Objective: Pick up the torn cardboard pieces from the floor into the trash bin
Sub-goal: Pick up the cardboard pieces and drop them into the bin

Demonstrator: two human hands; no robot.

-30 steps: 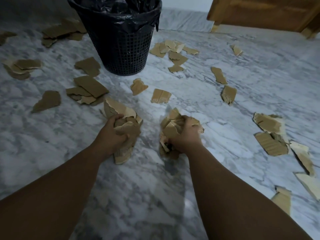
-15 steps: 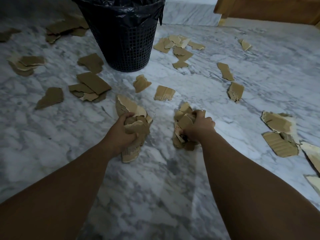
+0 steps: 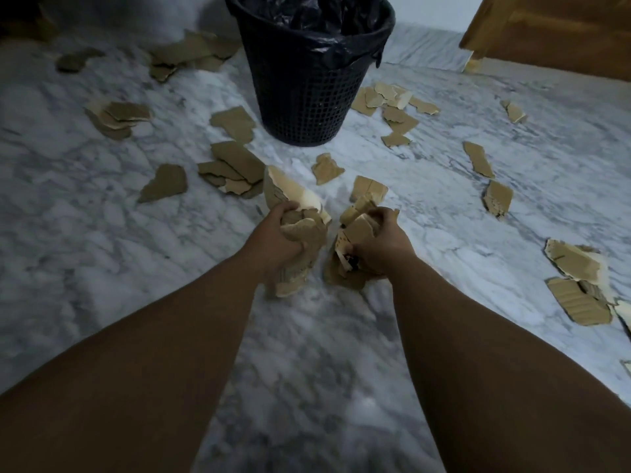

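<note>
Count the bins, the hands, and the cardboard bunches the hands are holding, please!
Bin: 1
Hands: 2 (left hand, right hand)
Cardboard bunches held: 2 (left bunch, right bunch)
Total: 5

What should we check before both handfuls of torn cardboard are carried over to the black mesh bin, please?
1. Left hand grips its bundle of torn brown cardboard: ok.
2. Right hand grips its own brown cardboard bundle: ok.
3. Pieces hanging below both fists held firmly: cannot tell.
4. Black mesh plastic bin upright, black liner folded over the rim: ok.
5. Room left inside the bin: cannot tell, the inside is dark.
6. Way to the bin free of upright obstacles: ok; only flat loose scraps lie on the grey-veined marble floor.
</note>
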